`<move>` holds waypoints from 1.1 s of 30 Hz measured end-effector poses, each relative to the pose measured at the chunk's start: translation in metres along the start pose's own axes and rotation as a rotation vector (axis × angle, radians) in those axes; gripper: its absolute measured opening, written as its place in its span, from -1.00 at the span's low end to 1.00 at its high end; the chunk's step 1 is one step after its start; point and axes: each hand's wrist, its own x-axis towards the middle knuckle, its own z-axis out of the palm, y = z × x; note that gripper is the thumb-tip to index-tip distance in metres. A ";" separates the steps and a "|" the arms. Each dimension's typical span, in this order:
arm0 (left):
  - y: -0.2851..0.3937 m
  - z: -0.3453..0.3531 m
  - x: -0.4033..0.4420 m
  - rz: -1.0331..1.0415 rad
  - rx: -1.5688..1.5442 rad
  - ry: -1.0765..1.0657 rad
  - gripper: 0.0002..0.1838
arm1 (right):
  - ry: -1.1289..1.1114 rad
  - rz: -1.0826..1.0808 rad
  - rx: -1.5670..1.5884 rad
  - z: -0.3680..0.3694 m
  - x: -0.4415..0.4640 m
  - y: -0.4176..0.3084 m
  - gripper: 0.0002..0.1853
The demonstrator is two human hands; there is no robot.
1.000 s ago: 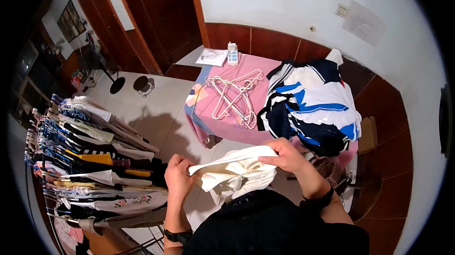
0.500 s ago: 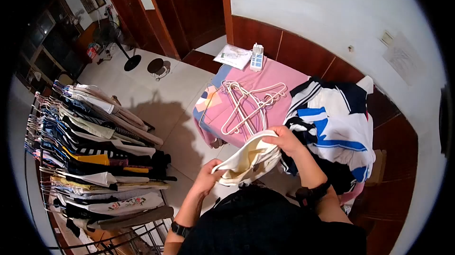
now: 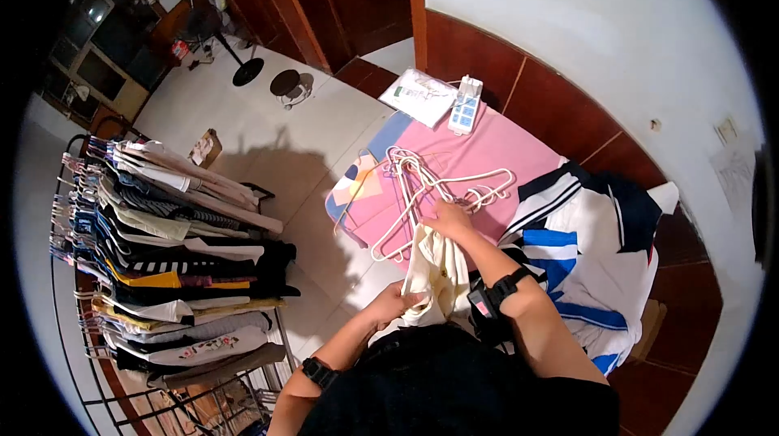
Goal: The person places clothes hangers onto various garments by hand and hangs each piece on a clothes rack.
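A cream garment (image 3: 438, 274) hangs bunched between my hands, in front of my black shirt. My left hand (image 3: 391, 304) is closed on its lower left edge. My right hand (image 3: 449, 221) has its fingers closed at the garment's upper end, right beside the white hangers (image 3: 412, 193). Whether those fingers also touch a hanger I cannot tell. The hangers lie in a loose, overlapping pile on a pink cloth (image 3: 479, 152) that covers the table. What kind of garment it is does not show.
White, navy and blue clothes (image 3: 592, 274) are heaped at the right. A power strip (image 3: 465, 105) and a white packet (image 3: 419, 97) lie at the table's far end. Leftward stands a rack of hung clothes (image 3: 187, 257). A stool (image 3: 286, 83) and a fan base (image 3: 248, 72) stand behind.
My right hand has moved forward and left to the hangers. The garment, earlier stretched wide open, now hangs narrower and more upright. My left hand has shifted slightly right; the view has turned.
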 end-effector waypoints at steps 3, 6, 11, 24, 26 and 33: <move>0.004 -0.001 0.001 -0.020 -0.123 0.059 -0.57 | 0.295 -0.156 -0.212 0.015 0.024 -0.015 -0.39; 0.005 -0.004 0.001 -0.026 -0.182 0.090 -0.58 | 0.322 -0.241 -0.242 0.025 0.055 -0.014 -0.62; 0.015 -0.007 -0.004 0.003 -0.157 0.122 -0.58 | 0.352 -0.278 -0.333 0.034 0.077 -0.011 -0.75; 0.021 -0.019 -0.033 0.026 0.036 0.094 -0.64 | 0.305 -0.408 -0.155 -0.009 0.037 -0.013 -0.83; 0.017 -0.020 -0.040 0.071 0.004 0.081 -0.66 | 0.219 -0.419 -0.012 -0.024 0.015 -0.017 -0.80; 0.005 -0.035 -0.094 0.311 -0.046 0.023 -0.72 | 0.528 -0.450 0.100 -0.093 -0.128 -0.067 -0.82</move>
